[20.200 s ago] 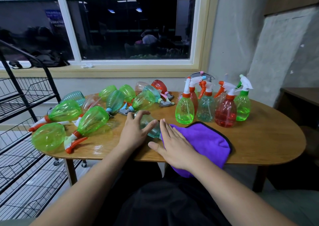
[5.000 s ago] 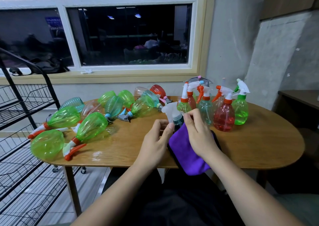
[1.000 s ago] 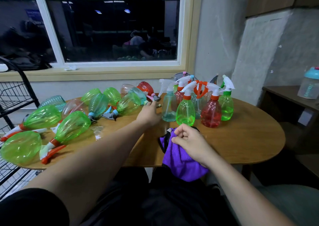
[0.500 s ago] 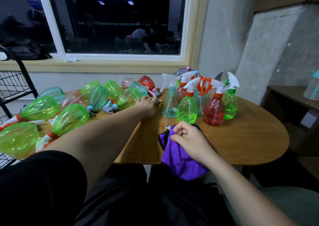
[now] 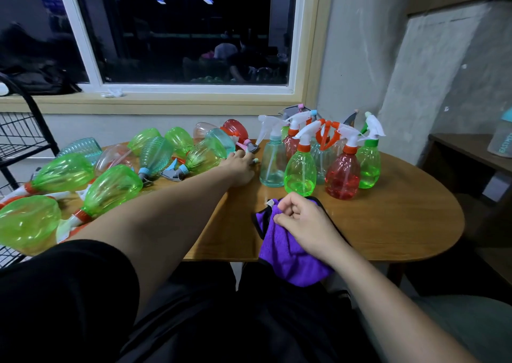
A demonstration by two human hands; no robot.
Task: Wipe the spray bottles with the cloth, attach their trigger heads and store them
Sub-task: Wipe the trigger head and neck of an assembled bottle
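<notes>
Spray bottles (image 5: 300,172) of clear green, red and pale blue plastic fill the wooden table (image 5: 401,224). One group with white trigger heads (image 5: 306,132) stands upright at the far right, and the others lie on their sides to the left. The left hand (image 5: 239,168) reaches the neck of a lying green bottle (image 5: 205,153); whether it grips is unclear. The right hand (image 5: 302,224) curls its fingers on the purple cloth (image 5: 285,249) at the near edge.

On the table (image 5: 401,224), lying bottles (image 5: 112,189) fill the left; upright bottles (image 5: 343,174) stand rightward; the cloth (image 5: 288,254) lies before those.
</notes>
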